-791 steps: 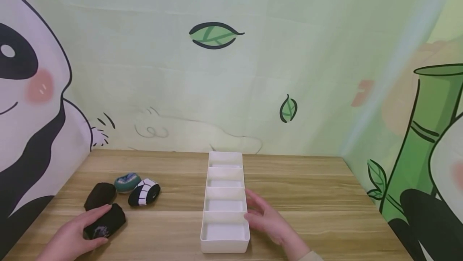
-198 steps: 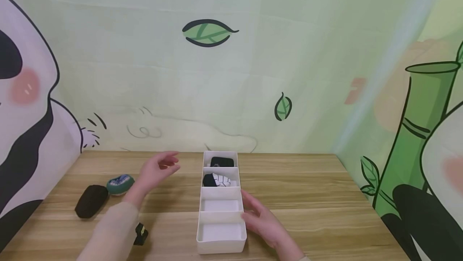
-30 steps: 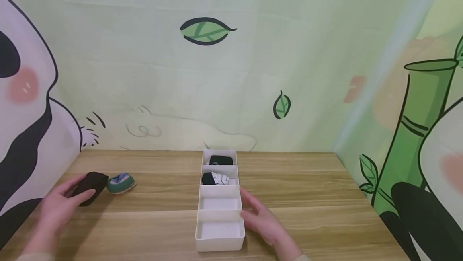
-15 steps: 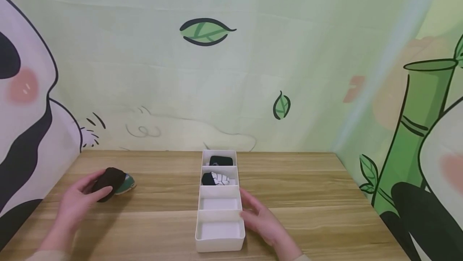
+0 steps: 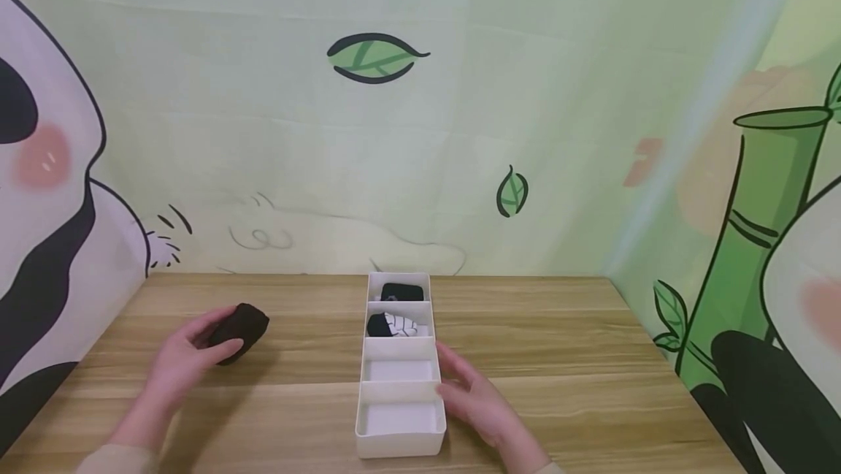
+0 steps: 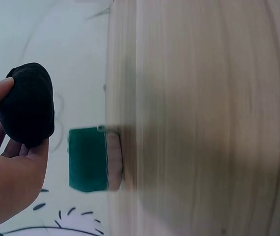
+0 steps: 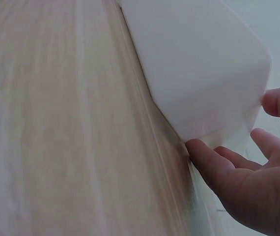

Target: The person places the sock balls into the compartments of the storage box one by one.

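My left hand (image 5: 180, 361) holds a black rolled pair of socks (image 5: 243, 329) between thumb and fingers, raised above the table. In the left wrist view the black socks (image 6: 29, 105) are clear of a green rolled pair of socks (image 6: 88, 160) that sits on the table; the head view hides the green pair behind the held one. A long white divided box (image 5: 401, 446) stands in the middle. Its farthest compartment contains a black rolled pair (image 5: 402, 291), and the one before that a black-and-white pair (image 5: 397, 324). My right hand (image 5: 479, 404) rests its fingertips against the box's right side.
The two nearer box compartments show bare white bottoms. Under everything lies a wood-grain table (image 5: 558, 357). At its far edge rises a light green backdrop (image 5: 263, 131) printed with pandas, leaves and bamboo.
Over the last second my left hand has lifted the black socks and carried them right, across the green pair. My right hand stays at the box. Earlier, two pairs went from table to box.
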Available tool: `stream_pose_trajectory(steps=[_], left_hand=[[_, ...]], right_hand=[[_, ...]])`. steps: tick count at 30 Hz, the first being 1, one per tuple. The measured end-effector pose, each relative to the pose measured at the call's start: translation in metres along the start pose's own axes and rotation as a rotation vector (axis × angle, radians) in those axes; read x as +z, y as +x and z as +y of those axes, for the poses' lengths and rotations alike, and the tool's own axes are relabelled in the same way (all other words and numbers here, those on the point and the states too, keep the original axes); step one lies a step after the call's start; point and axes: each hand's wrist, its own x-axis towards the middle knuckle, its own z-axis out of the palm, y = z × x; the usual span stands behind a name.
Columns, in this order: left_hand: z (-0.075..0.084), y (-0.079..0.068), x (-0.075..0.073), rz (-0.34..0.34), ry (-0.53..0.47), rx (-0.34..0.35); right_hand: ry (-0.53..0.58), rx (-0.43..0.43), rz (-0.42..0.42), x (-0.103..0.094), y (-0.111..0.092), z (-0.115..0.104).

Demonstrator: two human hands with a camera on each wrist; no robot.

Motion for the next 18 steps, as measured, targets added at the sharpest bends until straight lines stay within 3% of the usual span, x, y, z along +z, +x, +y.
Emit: stream_pose_trajectory(steps=[18], left_hand=[[0.014,0.003,0.037,-0.084,-0.085,0.054]], right_hand=[[0.005,0.001,-0.007,-0.001,0.0,0.001]])
